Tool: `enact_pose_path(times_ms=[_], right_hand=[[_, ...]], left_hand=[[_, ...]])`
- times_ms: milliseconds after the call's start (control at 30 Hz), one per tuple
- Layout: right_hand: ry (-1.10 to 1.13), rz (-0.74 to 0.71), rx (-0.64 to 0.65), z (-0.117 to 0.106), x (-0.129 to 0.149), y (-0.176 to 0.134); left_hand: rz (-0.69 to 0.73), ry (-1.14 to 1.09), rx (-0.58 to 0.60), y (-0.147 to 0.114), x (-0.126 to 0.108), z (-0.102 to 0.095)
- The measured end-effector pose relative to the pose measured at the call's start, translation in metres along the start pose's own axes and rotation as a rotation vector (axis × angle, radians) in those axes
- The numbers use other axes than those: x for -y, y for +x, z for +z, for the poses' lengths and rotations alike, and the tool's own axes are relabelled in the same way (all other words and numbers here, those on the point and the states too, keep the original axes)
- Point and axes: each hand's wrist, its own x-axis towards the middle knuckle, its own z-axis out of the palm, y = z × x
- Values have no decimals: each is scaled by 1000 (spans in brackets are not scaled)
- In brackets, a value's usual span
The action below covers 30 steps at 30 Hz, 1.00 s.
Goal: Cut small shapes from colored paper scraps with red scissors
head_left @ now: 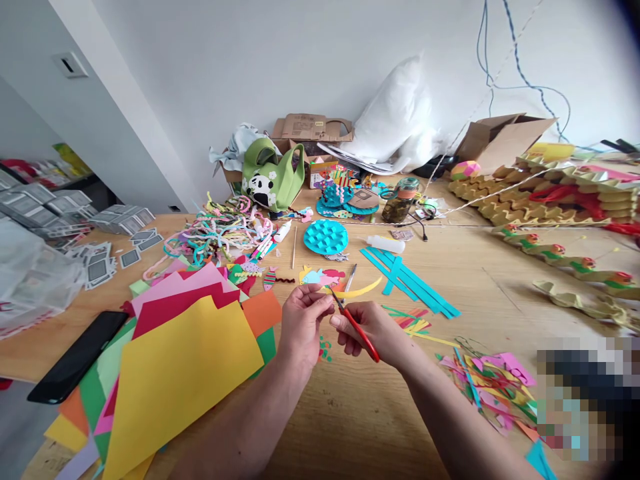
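My right hand (373, 327) is closed round a pair of scissors (361, 331) with red handles, their blades pointing up and left. Close beside it, my left hand (306, 320) pinches its thumb and fingertips together on a thin yellow paper strip (364, 291). The strip curves out to the right behind the scissor blades, and its held end is mostly hidden by my fingers. Just beyond my hands lie paper fish cutouts (333, 277) and a craft knife or pen (351, 277). Small green paper dots (325, 348) lie below, between my wrists.
Coloured paper sheets (190, 373) and a black phone (83, 357) lie left. Behind are pipe cleaners (220, 230), a blue egg-carton disc (326, 237) and a glue bottle (386, 244). Blue strips (410, 280), paper scraps (495, 387) and egg cartons (550, 193) occupy the right.
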Motion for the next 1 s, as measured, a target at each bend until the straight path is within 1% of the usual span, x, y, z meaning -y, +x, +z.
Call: enact_pose_path(times_ms=[233, 467, 833, 1000], right_hand=[[-10, 50, -17, 0, 3, -1], [-12, 5, -19, 0, 3, -2], [43, 46, -7, 2, 5, -2], [63, 23, 0, 2, 7, -3]], left_hand=[[-4, -13, 5, -1, 0, 1], [0, -23, -8, -1, 2, 1], [4, -27, -9, -1, 2, 0], [0, -32, -6, -1, 1, 0]])
